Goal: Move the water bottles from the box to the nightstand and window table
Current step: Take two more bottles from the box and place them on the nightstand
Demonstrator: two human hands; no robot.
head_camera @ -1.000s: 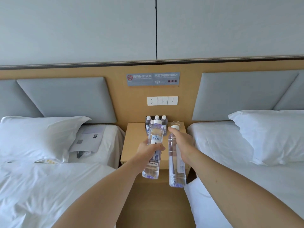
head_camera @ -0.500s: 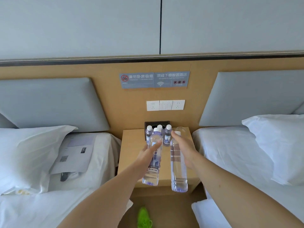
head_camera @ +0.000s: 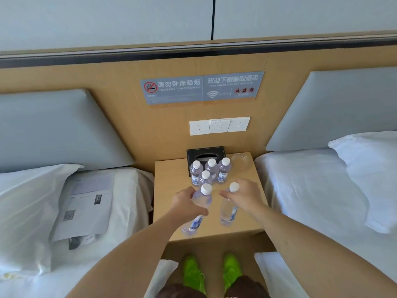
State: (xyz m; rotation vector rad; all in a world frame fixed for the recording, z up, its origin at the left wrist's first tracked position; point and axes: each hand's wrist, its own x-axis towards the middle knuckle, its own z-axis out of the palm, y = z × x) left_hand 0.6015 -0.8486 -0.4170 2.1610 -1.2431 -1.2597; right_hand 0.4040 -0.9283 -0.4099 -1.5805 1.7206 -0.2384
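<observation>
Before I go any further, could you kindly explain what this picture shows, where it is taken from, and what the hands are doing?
There is no machine here: a person wears a camera on the head, looking down at their own arms. The left hand grips one water bottle and the right hand grips another water bottle, both above the wooden nightstand between two beds. Four more bottles stand upright at the back of the nightstand, in front of a black tissue box, with a clear glass dish beside them. Papers lie on the left bed. The green shoes are the person's own.
</observation>
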